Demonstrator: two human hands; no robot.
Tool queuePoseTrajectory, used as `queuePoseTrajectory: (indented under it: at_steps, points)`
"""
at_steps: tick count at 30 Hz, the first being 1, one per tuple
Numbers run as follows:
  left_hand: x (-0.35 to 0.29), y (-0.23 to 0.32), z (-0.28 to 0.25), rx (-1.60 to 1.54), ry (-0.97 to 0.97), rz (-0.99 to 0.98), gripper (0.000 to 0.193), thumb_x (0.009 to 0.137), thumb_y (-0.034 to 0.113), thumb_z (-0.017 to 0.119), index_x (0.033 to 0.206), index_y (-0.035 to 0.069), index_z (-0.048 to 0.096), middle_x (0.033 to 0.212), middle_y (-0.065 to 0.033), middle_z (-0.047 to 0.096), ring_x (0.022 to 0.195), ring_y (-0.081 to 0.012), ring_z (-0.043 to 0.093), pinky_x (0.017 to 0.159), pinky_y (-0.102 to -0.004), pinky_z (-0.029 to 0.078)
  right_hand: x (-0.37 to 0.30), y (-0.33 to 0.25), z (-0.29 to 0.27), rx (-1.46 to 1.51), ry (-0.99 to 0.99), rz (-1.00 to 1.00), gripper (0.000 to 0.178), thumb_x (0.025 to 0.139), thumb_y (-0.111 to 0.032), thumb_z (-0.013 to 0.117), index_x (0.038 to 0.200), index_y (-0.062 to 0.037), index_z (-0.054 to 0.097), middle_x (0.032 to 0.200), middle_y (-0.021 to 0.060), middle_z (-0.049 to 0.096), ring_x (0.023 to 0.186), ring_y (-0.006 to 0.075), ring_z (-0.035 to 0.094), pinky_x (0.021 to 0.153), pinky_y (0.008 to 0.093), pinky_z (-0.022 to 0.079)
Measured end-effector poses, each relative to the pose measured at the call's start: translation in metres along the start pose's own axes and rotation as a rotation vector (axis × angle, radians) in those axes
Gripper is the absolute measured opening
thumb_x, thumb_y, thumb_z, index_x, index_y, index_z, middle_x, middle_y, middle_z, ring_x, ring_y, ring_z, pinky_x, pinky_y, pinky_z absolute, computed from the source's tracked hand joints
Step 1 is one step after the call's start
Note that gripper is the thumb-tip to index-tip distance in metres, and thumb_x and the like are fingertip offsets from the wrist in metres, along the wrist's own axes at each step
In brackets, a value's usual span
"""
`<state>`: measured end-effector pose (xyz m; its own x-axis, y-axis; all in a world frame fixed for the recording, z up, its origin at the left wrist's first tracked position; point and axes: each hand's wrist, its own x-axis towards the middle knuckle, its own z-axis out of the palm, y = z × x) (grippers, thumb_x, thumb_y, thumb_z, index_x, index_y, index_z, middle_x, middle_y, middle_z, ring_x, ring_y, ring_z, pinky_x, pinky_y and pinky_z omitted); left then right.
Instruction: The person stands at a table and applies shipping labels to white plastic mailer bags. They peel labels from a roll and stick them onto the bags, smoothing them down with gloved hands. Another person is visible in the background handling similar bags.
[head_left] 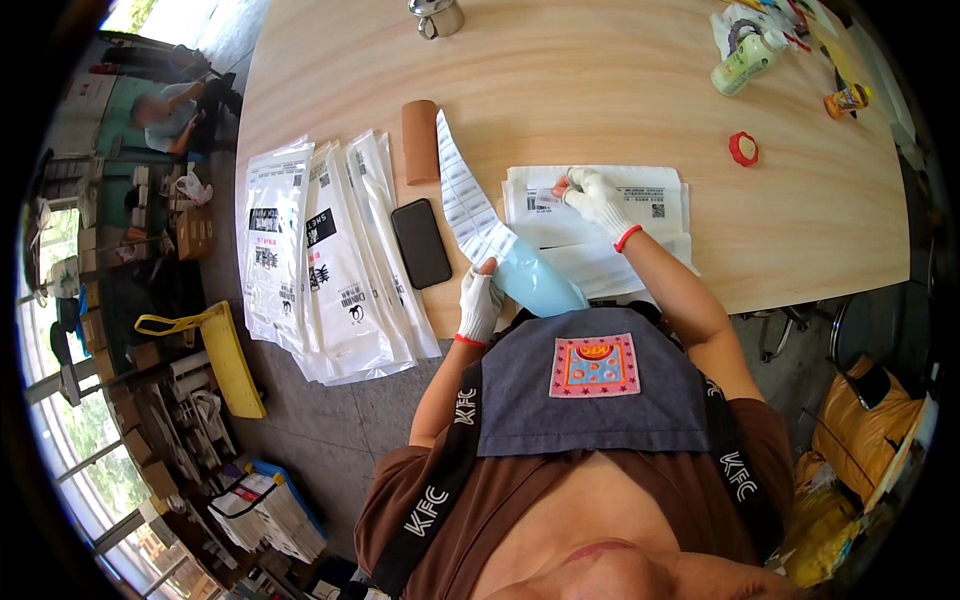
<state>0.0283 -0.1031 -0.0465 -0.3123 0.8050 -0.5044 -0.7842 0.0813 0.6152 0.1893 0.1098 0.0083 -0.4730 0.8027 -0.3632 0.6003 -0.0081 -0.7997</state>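
Note:
My left hand [481, 303], in a white glove with bare fingertips, grips a strip of printed labels [468, 195] at the table's near edge. The strip's light blue backing [540, 278] curls down in front of my apron. My right hand [597, 203], gloved the same way, is over a stack of white plastic bags [610, 240]. Its fingers are bent together at the edge of a small printed label [541, 199] lying on the top bag. My palm and glove hide part of that bag.
Left of the strip are a black phone [422, 243], a brown cardboard tube [420, 142] and fanned white printed bags [330, 265]. Farther off are a metal cup [436, 18], a bottle [748, 64] and a red round object [744, 149]. A seated person [172, 115] is at far left.

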Motion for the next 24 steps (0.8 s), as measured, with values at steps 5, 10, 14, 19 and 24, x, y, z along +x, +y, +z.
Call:
queuePoseTrajectory:
  at_steps: [5,10,14,19,24]
  points:
    - [-0.002,0.005,0.007,-0.015,-0.059,0.003,0.032,0.093,0.015,0.057,0.119,-0.002,0.054,0.113,-0.009,0.062,0.099,-0.0162,0.061,0.084,-0.0278,0.05,0.007,0.012,0.014,-0.133,-0.018,-0.127,0.016,0.081,-0.025,0.062,0.084,-0.0118,0.07,0.095,0.0106,0.065,0.085,0.027,0.061,0.076,0.0362,0.048]
    - [-0.003,0.005,0.007,0.007,-0.024,0.001,0.032,0.094,0.016,0.057,0.12,-0.003,0.053,0.113,-0.0086,0.062,0.1,-0.0156,0.061,0.087,-0.0273,0.048,0.009,-0.002,0.018,-0.246,0.013,-0.108,0.014,0.079,-0.025,0.063,0.079,-0.0144,0.071,0.097,0.0109,0.064,0.088,0.0282,0.06,0.079,0.0367,0.048]
    - [-0.001,0.004,0.004,0.005,-0.051,0.009,0.031,0.094,0.016,0.057,0.119,-0.003,0.054,0.113,-0.0083,0.062,0.1,-0.0149,0.06,0.087,-0.0268,0.048,0.009,0.001,0.022,-0.295,0.091,-0.161,0.012,0.078,-0.024,0.063,0.077,-0.0161,0.072,0.096,0.0099,0.063,0.089,0.028,0.06,0.08,0.0367,0.048]
    - [-0.006,0.011,0.016,0.066,0.055,-0.039,0.031,0.094,0.017,0.057,0.118,-0.003,0.054,0.112,-0.0082,0.063,0.098,-0.0144,0.06,0.086,-0.0262,0.047,0.01,0.005,0.027,-0.329,0.155,-0.204,0.01,0.076,-0.022,0.063,0.074,-0.016,0.071,0.093,0.0082,0.063,0.089,0.0266,0.06,0.081,0.0368,0.048]
    - [-0.002,0.005,0.006,0.022,-0.036,0.001,0.031,0.094,0.017,0.056,0.118,-0.003,0.054,0.112,-0.0081,0.062,0.098,-0.0143,0.06,0.085,-0.026,0.047,0.008,0.002,0.029,-0.329,0.199,-0.246,0.008,0.075,-0.019,0.064,0.071,-0.014,0.069,0.091,0.0072,0.063,0.089,0.0263,0.059,0.081,0.0371,0.047]
